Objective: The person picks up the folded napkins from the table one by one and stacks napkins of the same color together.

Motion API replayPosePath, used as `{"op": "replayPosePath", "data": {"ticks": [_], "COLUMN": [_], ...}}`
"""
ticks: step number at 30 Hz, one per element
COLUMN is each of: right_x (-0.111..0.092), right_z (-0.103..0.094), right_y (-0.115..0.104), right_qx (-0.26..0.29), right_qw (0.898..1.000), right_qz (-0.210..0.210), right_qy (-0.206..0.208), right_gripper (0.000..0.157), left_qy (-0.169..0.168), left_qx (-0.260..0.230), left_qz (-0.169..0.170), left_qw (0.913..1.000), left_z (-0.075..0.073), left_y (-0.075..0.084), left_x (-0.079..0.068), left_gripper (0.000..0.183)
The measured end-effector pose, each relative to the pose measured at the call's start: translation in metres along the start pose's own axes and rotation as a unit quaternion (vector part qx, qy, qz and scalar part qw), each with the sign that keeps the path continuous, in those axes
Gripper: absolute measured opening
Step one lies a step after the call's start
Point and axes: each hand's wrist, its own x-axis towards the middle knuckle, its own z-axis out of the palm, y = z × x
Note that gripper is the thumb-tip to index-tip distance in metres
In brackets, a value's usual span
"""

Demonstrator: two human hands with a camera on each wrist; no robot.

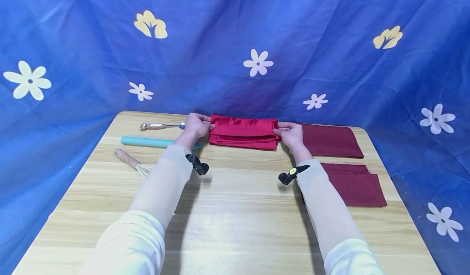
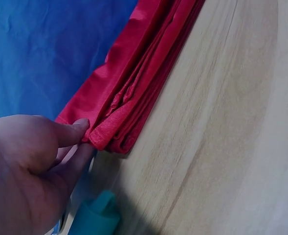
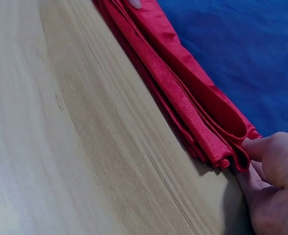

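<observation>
A bright red satiny cloth (image 1: 244, 130), folded into a layered strip, lies at the back of the table against the blue curtain. At its left end my left hand (image 1: 196, 125) pinches the cloth, thumb on top and fingers beneath, as the left wrist view shows on the red folds (image 2: 134, 83). My right hand (image 1: 290, 135) pinches the opposite end the same way. In the right wrist view the layers (image 3: 183, 103) form a loop beside the right thumb, and the lower edges sit close over the wood.
Left of the cloth lie a wooden-handled utensil (image 1: 154, 126), a teal rod-shaped thing (image 1: 147, 142) partly behind the left wrist, and a whisk (image 1: 126, 156) partly under the forearm. On the right are two folded maroon cloths, one farther back (image 1: 330, 140) and one nearer (image 1: 356, 187).
</observation>
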Motion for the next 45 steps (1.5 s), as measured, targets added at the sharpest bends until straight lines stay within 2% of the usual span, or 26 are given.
{"op": "replayPosePath", "data": {"ticks": [14,22,33,39,42,45], "right_x": [0.0002,0.0012,0.0038,0.0023,0.0014,-0.0005], "right_z": [0.001,-0.0007,-0.0006,-0.0015,-0.0037,-0.0045], "right_y": [0.0023,0.0012,-0.0001,0.0,0.0007,0.0], "right_qx": [-0.002,-0.011,0.001,0.025,0.017,0.0], "right_qw": [1.0,1.0,1.0,0.999,0.999,1.0], "right_qz": [0.008,0.006,0.017,0.021,0.023,0.018], "right_qy": [0.003,-0.003,-0.015,-0.022,-0.021,-0.022], "right_gripper": [0.03,0.03,0.029,0.029,0.029,0.03], "left_qy": [-0.002,-0.005,-0.001,-0.03,-0.049,-0.049], "left_qx": [0.003,-0.003,0.006,-0.01,-0.009,0.001], "left_qz": [0.006,-0.002,0.016,0.014,0.01,0.008], "left_qw": [1.0,1.0,0.9999,0.9994,0.9987,0.9988], "left_z": [-0.0006,-0.0017,-0.0054,-0.0092,-0.0083,-0.0074], "left_y": [-0.004,-0.0062,-0.0049,-0.0056,-0.0042,-0.0036], "left_x": [0.0004,0.0009,-0.002,-0.0058,-0.0066,-0.0063], "left_gripper": [0.031,0.033,0.032,0.031,0.032,0.033]}}
